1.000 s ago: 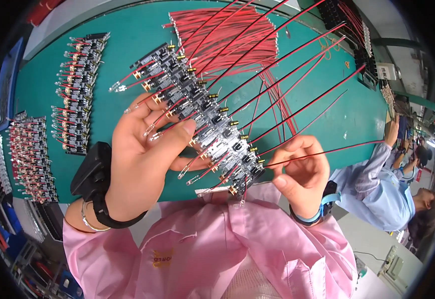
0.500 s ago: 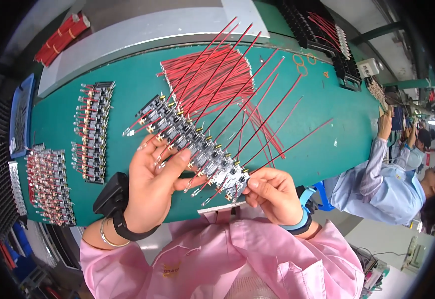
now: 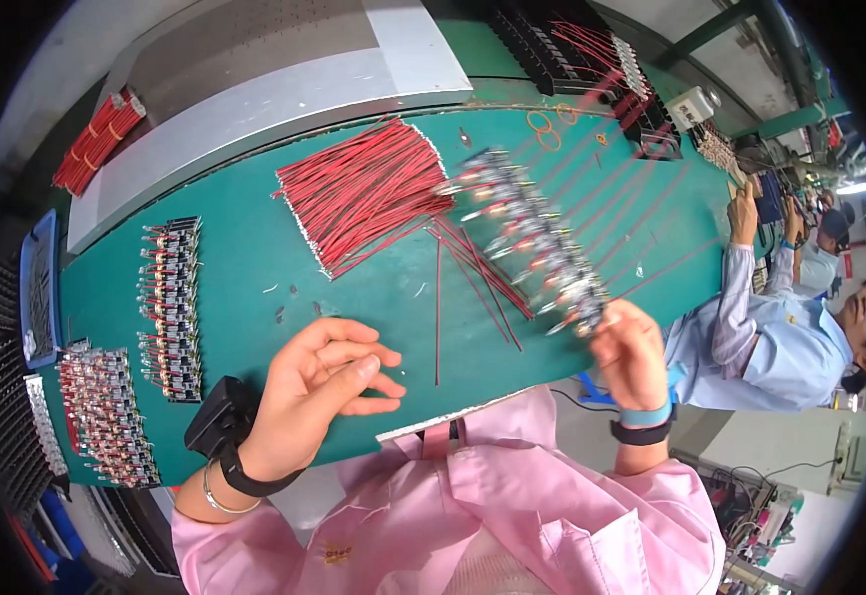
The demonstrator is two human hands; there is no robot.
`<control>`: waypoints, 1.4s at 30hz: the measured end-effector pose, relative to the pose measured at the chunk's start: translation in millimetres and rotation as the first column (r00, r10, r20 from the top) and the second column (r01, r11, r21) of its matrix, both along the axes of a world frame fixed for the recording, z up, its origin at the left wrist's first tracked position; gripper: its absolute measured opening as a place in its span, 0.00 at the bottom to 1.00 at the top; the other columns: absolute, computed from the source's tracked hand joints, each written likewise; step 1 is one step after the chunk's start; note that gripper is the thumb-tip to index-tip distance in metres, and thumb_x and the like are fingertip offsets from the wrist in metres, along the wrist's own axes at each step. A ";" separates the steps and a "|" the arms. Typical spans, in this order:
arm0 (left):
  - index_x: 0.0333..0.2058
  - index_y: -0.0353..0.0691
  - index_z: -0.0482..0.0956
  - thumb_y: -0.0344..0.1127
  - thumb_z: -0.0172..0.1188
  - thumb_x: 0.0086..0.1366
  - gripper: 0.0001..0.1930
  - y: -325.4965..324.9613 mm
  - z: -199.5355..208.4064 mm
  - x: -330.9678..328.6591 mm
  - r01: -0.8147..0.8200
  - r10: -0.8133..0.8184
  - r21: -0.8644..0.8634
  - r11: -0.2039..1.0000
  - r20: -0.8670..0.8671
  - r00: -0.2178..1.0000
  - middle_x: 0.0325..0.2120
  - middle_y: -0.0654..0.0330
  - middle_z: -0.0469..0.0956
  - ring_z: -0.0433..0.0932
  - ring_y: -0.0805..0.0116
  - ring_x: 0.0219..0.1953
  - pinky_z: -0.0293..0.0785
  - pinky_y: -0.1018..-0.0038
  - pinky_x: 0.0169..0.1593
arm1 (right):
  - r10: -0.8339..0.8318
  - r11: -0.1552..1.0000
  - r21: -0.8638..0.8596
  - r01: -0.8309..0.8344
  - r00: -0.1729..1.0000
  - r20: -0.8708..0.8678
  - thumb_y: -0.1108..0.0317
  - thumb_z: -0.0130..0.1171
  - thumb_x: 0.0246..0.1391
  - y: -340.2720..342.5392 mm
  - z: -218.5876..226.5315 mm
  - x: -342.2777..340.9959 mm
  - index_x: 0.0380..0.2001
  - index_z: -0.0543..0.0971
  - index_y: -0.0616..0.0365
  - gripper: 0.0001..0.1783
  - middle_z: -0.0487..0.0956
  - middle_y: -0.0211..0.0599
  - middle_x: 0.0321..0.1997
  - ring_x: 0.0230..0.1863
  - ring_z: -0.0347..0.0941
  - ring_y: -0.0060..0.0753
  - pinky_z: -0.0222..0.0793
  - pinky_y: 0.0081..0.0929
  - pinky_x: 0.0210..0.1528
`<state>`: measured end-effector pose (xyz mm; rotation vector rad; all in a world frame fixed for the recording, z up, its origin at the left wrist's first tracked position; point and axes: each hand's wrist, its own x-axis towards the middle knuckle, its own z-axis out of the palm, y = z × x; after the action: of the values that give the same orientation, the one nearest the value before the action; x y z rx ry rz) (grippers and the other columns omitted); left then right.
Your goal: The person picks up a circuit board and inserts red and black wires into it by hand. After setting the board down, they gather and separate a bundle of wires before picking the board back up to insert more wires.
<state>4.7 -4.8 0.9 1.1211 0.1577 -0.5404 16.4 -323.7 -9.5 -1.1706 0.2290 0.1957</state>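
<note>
My right hand (image 3: 633,347) pinches the near end of a strip of small black and metal connector parts (image 3: 542,238). Red wires fan out from the strip toward the far right, and both are smeared by motion. My left hand (image 3: 324,387) is over the table with fingers loosely bent and apart, holding nothing. Beyond it lies a wide pile of cut red wires (image 3: 354,193) with pale ends. A few loose red wires (image 3: 478,283) are between the pile and the strip. Two similar groups of connector parts with short red wires, one narrow (image 3: 170,312) and one wider (image 3: 106,412), rest at the left.
Rubber bands (image 3: 542,127) lie on the green tabletop (image 3: 245,288) near a black rack (image 3: 552,59) and a white container (image 3: 693,107). Tied red bundles (image 3: 101,144) sit on a grey ledge. A blue tray (image 3: 41,288) is far left; a person in light blue (image 3: 770,337) works at right.
My left hand has let go of the strip. My right hand has carried it to the right and farther from me, its wires now pointing over the table's right side. The view has shifted slightly.
</note>
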 end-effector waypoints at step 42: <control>0.38 0.40 0.74 0.34 0.58 0.51 0.14 -45.8 -14.2 -12.9 -0.422 -0.673 0.817 0.393 0.569 0.473 0.27 0.60 0.65 0.65 0.63 0.30 0.67 0.72 0.30 | 0.467 0.152 -0.925 0.348 0.800 0.377 0.67 0.61 0.41 101.9 -7.8 27.2 0.35 0.70 0.63 0.18 0.70 0.45 0.35 0.37 0.64 0.44 0.61 0.32 0.40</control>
<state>-8.2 -50.6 -13.3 2.4899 -0.7330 0.1628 43.6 -221.8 -17.4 -2.5947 -0.4029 -0.3926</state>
